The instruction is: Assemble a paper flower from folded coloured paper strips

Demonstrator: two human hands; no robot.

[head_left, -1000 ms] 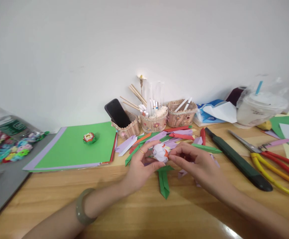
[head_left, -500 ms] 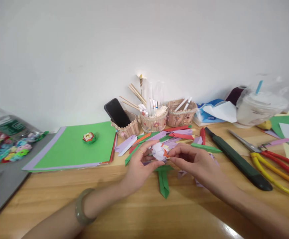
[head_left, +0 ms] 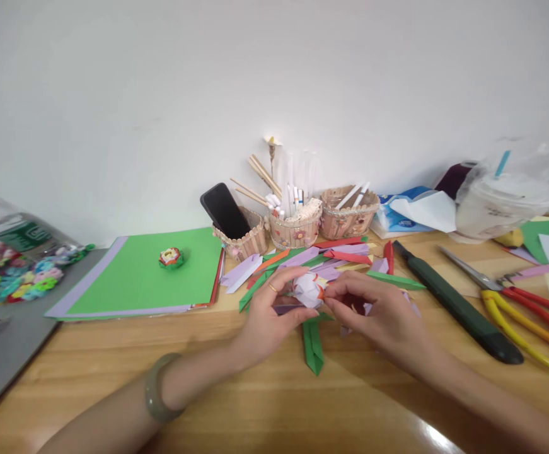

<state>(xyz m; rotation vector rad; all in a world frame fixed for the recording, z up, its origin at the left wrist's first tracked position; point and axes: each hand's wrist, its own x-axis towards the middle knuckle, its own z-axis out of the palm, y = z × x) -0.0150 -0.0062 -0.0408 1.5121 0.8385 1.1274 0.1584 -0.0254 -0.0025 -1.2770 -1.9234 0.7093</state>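
Note:
Between my hands, just above the table, is a small folded paper flower (head_left: 308, 290), pale white-lilac with orange-red at its edge. My left hand (head_left: 274, 306) curls around its left side, thumb below and fingers above. The thumb and forefinger of my right hand (head_left: 371, 306) pinch the orange tip on its right side. Folded paper strips (head_left: 302, 257) in purple, red, green and orange lie heaped behind the hands. A green folded strip (head_left: 312, 350) points toward me beneath the flower. Some lilac pieces lie partly hidden under my right hand.
Green paper sheets (head_left: 137, 271) with a small finished paper flower (head_left: 170, 258) lie left. Behind stand a phone (head_left: 225, 211) in a holder and more stick-sided baskets (head_left: 295, 230). Rightward are a green cutter (head_left: 458, 306), scissors (head_left: 468, 271), pliers with yellow handles (head_left: 505, 321) and a lidded cup (head_left: 503, 205).
The whole view has shifted slightly, so things appear a little further right. Both hands keep their hold on the paper flower, which looks turned a little.

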